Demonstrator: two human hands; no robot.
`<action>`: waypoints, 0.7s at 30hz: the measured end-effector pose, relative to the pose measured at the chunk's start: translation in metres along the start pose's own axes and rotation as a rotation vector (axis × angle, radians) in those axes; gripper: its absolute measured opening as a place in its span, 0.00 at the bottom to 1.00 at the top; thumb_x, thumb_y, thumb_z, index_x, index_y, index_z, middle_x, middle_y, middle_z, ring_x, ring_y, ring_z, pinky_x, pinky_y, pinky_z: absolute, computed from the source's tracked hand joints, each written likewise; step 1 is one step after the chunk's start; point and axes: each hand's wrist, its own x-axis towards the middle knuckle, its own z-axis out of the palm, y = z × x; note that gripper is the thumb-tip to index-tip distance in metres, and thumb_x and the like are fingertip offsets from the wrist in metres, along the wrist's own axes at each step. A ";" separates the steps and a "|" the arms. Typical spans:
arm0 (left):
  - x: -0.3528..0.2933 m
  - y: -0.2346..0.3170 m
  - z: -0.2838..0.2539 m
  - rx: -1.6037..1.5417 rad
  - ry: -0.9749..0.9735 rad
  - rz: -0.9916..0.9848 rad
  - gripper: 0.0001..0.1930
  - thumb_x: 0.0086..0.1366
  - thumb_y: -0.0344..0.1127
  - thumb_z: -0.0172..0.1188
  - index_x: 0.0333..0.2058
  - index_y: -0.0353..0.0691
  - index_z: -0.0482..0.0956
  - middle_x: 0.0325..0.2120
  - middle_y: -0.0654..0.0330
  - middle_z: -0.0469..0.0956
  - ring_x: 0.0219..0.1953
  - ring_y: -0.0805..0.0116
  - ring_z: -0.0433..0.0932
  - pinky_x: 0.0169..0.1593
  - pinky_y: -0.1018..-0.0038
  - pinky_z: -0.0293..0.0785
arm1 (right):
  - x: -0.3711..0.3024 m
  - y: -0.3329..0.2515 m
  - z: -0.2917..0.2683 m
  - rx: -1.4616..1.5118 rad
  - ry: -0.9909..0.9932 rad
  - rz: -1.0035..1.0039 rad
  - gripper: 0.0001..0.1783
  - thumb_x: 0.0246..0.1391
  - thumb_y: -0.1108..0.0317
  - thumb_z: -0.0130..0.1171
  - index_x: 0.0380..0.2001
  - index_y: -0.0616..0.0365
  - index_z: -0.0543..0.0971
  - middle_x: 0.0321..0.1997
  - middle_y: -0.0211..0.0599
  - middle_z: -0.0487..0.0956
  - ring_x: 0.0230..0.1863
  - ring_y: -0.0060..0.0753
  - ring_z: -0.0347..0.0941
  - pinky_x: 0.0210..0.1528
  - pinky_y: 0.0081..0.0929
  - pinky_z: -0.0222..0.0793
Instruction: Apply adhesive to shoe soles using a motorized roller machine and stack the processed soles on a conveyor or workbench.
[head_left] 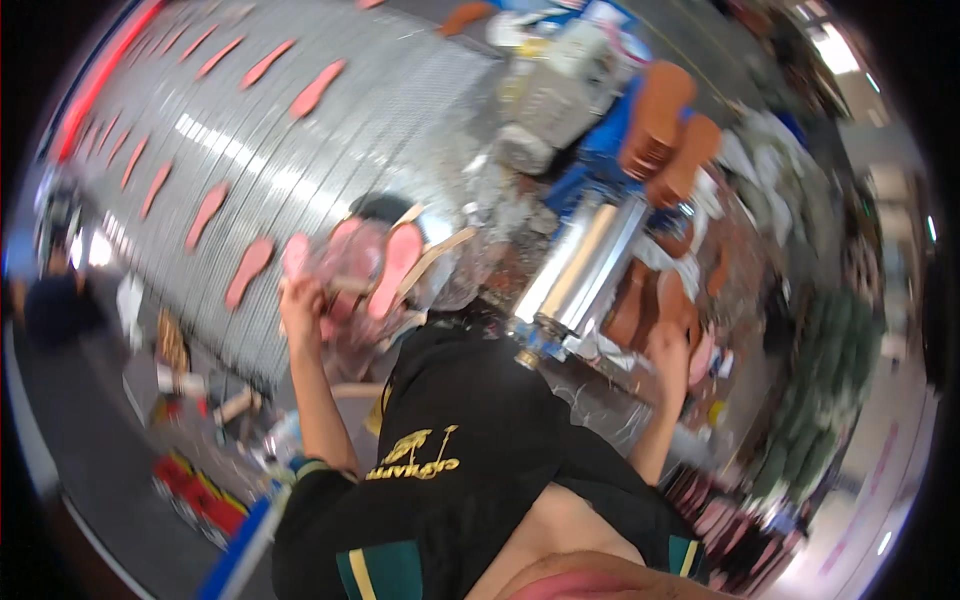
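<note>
My left hand is closed at the near edge of a ribbed metal conveyor, with a pink insole sticking up from its fingers. Beside it, a clear plastic bag holds several pink pieces. Another pink insole leans there against tan strips. Out to the right, my right hand reaches over brown sole-shaped pieces; motion blurs its fingers, so their grip does not show. Between my hands stands a roller machine with shiny metal cylinders.
The conveyor carries rows of pink insoles to the far left. A grey motor on a blue frame stands behind the rollers, near large brown sole shapes. Green bundles are stacked at right. A red box lies at lower left.
</note>
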 end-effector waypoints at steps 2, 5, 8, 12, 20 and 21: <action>-0.004 0.000 0.052 0.091 -0.030 -0.030 0.12 0.57 0.22 0.58 0.41 0.36 0.72 0.30 0.62 0.76 0.28 0.74 0.74 0.32 0.81 0.72 | 0.022 -0.101 -0.045 0.269 0.361 -0.094 0.09 0.59 0.69 0.52 0.36 0.65 0.75 0.28 0.32 0.77 0.30 0.22 0.73 0.34 0.23 0.70; -0.003 -0.013 0.103 0.139 -0.362 -0.109 0.12 0.54 0.19 0.59 0.39 0.32 0.73 0.28 0.57 0.79 0.29 0.72 0.78 0.36 0.79 0.75 | 0.058 -0.188 -0.060 0.489 0.488 -0.323 0.13 0.58 0.70 0.53 0.45 0.61 0.74 0.31 0.26 0.76 0.29 0.15 0.69 0.30 0.15 0.64; -0.009 -0.030 0.130 0.247 -0.577 -0.170 0.12 0.52 0.19 0.60 0.37 0.30 0.74 0.28 0.55 0.80 0.30 0.71 0.78 0.36 0.77 0.75 | 0.096 -0.247 -0.055 0.333 0.454 -0.361 0.17 0.54 0.69 0.58 0.47 0.59 0.73 0.30 0.28 0.78 0.32 0.17 0.72 0.35 0.17 0.67; -0.023 -0.041 0.144 0.271 -0.629 -0.334 0.09 0.53 0.19 0.61 0.35 0.29 0.76 0.26 0.55 0.80 0.26 0.70 0.79 0.31 0.78 0.76 | 0.167 -0.269 -0.037 -0.186 0.613 -0.391 0.26 0.50 0.52 0.61 0.46 0.59 0.72 0.35 0.42 0.80 0.37 0.45 0.78 0.37 0.37 0.73; -0.017 -0.033 0.132 0.338 -0.674 -0.360 0.06 0.58 0.22 0.58 0.36 0.28 0.77 0.26 0.54 0.80 0.25 0.70 0.80 0.30 0.78 0.77 | 0.193 -0.255 -0.041 -0.409 0.780 -0.549 0.22 0.46 0.54 0.64 0.40 0.59 0.76 0.33 0.40 0.77 0.38 0.41 0.75 0.37 0.36 0.73; -0.013 -0.033 0.132 0.346 -0.694 -0.376 0.06 0.59 0.21 0.56 0.36 0.27 0.76 0.27 0.53 0.81 0.26 0.71 0.80 0.30 0.79 0.77 | 0.192 -0.248 -0.044 -0.411 0.780 -0.548 0.22 0.46 0.54 0.64 0.40 0.59 0.76 0.33 0.40 0.77 0.38 0.41 0.75 0.37 0.36 0.73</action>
